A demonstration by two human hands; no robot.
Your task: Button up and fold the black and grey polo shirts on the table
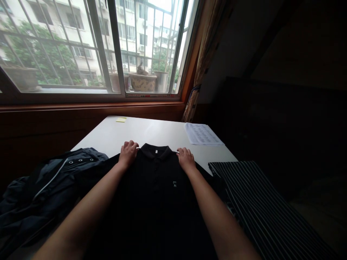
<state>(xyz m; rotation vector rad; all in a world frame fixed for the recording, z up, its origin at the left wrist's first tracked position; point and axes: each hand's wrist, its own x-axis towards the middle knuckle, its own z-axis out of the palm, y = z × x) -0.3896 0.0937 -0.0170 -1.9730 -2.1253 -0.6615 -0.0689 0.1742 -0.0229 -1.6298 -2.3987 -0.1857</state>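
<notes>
A black polo shirt (155, 202) lies spread front side up, its collar toward the window, with a small light logo on the chest and a white label inside the neck. My left hand (128, 154) is closed on the shoulder seam left of the collar. On the other shoulder, my right hand (185, 159) grips the cloth with its fingers curled. Both sleeves reach outward past my forearms. The lower part of the shirt is dark and runs out of view toward me.
Under the shirt is a white table (151, 130). A dark jacket (62, 177) lies heaped at left, and striped dark fabric (260, 195) hangs over the right side. Printed sheets (204, 134) and a yellow note (121, 119) lie at the back, below a barred window (89, 47).
</notes>
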